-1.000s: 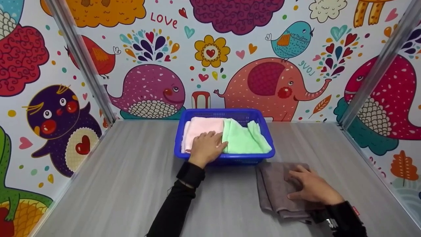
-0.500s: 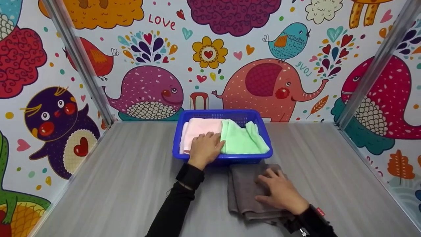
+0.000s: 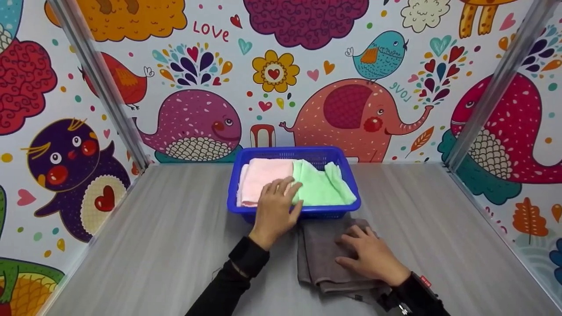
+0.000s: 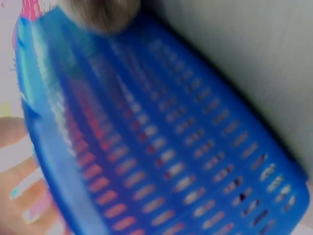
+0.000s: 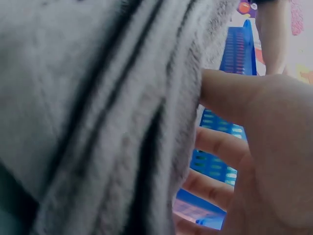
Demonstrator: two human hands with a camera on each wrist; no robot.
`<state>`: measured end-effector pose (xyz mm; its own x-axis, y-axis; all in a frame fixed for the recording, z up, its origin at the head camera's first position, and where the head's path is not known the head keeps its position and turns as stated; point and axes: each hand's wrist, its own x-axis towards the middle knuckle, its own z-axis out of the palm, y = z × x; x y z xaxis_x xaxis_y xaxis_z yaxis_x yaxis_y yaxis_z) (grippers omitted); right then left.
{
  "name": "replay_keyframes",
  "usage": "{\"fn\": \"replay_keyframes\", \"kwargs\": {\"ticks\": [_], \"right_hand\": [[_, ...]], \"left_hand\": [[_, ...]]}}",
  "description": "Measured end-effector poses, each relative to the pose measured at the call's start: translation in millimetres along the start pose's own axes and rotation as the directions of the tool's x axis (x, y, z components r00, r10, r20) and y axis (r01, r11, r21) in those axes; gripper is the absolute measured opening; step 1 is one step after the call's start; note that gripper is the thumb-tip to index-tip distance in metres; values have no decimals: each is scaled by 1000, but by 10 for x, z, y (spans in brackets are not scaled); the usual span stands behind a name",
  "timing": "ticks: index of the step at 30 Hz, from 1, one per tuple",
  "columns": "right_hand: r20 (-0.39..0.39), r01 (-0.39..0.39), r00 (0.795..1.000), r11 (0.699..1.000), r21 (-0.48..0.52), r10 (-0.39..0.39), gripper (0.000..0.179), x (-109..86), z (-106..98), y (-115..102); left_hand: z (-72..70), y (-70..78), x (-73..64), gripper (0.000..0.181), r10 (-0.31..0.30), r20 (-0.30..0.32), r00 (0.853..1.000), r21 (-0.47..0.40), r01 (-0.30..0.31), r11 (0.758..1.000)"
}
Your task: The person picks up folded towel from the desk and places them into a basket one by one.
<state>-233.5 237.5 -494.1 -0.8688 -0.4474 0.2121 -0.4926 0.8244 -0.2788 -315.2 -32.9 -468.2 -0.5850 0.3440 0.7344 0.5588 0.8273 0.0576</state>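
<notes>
A blue plastic basket (image 3: 246, 210) holds a folded pink towel (image 3: 268, 173) on its left and a folded green towel (image 3: 322, 186) on its right. My left hand (image 3: 274, 215) hovers over the basket's front rim with fingers spread, overlapping the inner edges of both towels. In front of the basket lies a folded grey-brown towel (image 3: 322, 252), its layered edge facing me. On top of it my right hand (image 3: 373, 254) rests with fingers apart; the right wrist view shows the thumb and fingertips against the towel's (image 5: 122, 127) surface. The left wrist view shows the basket's slotted wall (image 4: 195, 147).
All of this stands on a grey wood-grain table (image 3: 184, 228). Behind it rises a patterned wall (image 3: 272, 35) with cartoon animals, close to the basket's far side. Metal posts (image 3: 103, 87) mark the two back corners.
My right hand has slid the grey-brown towel leftward across the table to just in front of the basket. My left hand has lifted from the pink towel and drawn slightly back.
</notes>
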Motion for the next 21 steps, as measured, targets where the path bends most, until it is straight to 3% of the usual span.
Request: {"fn": "replay_keyframes", "kwargs": {"ticks": [2, 3, 5, 6, 8, 10, 12, 13, 16, 18, 21], "right_hand": [[-17, 22, 1000, 1000, 12, -22, 34, 3, -25, 48], [-26, 29, 999, 999, 18, -28, 33, 1, -38, 77], [-58, 24, 998, 999, 26, -23, 36, -8, -60, 140], [-71, 8, 997, 999, 35, -5, 39, -15, -70, 174], [-87, -50, 995, 997, 55, 55, 51, -26, -101, 251], [-79, -123, 988, 989, 83, 129, 63, -39, -127, 323], [-25, -201, 978, 972, 118, 205, 75, -50, -146, 382], [10, -235, 972, 963, 129, 235, 80, -52, -152, 405], [115, -301, 951, 941, 156, 286, 88, -44, -161, 444], [161, -324, 941, 929, 176, 298, 88, -32, -155, 450], [182, -323, 941, 919, 227, 286, 85, -4, -135, 459]], "left_hand": [[-75, 90, -96, 35, 54, -9, 998, -18, -55, 998], [-110, 139, -150, 34, 67, 18, 998, -27, -67, 997], [-158, 231, -267, 38, 57, 135, 989, -51, -51, 997], [-168, 271, -327, 42, 38, 213, 976, -60, -26, 998], [-151, 343, -424, 56, -17, 380, 925, -74, 48, 996], [-114, 405, -501, 71, -73, 523, 849, -90, 140, 986], [-73, 459, -549, 83, -108, 620, 777, -117, 228, 967], [-58, 485, -562, 87, -111, 651, 751, -137, 260, 956], [-36, 555, -581, 89, -92, 704, 704, -206, 327, 922], [-36, 593, -576, 86, -67, 719, 692, -257, 353, 900], [-30, 615, -563, 78, -49, 732, 679, -322, 409, 854]]}}
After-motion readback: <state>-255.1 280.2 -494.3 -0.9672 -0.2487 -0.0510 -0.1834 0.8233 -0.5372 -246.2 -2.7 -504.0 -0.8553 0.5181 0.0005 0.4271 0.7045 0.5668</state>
